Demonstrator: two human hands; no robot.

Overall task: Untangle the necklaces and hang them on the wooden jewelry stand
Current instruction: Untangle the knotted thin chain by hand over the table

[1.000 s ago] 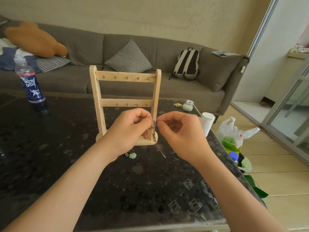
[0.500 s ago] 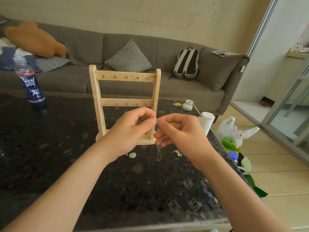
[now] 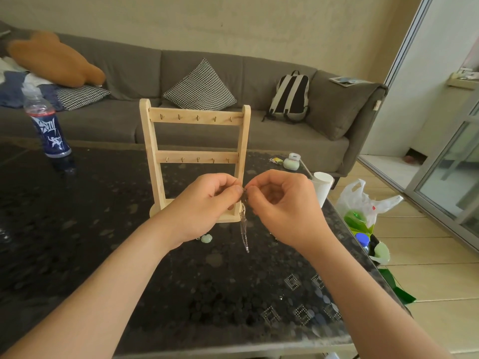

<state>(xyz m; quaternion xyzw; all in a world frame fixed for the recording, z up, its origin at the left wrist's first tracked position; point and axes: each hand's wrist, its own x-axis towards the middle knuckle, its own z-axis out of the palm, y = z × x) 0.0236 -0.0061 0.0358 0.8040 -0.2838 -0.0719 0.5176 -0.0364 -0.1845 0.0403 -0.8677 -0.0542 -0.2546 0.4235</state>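
A wooden jewelry stand [image 3: 195,117] with two rows of small hooks stands upright on the dark table [image 3: 77,229]; its hooks are bare. Just in front of its base, my left hand [image 3: 199,208] and my right hand [image 3: 282,206] meet fingertip to fingertip and both pinch the top of a thin silver necklace [image 3: 243,226]. The chain hangs straight down between them, its end just above the table. A pale green pendant [image 3: 206,238] lies on the table under my left hand. Part of another piece of jewelry peeks out under my right hand.
A blue-labelled water bottle [image 3: 46,125] stands at the table's far left. A white paper cup [image 3: 322,183] and a small green case [image 3: 291,163] sit near the right edge. A plastic bag [image 3: 363,203] lies on the floor to the right. A grey sofa [image 3: 129,73] runs behind the table.
My hands have shifted slightly and come closer together at the fingertips. The chain now hangs longer and straighter below them than a second ago.
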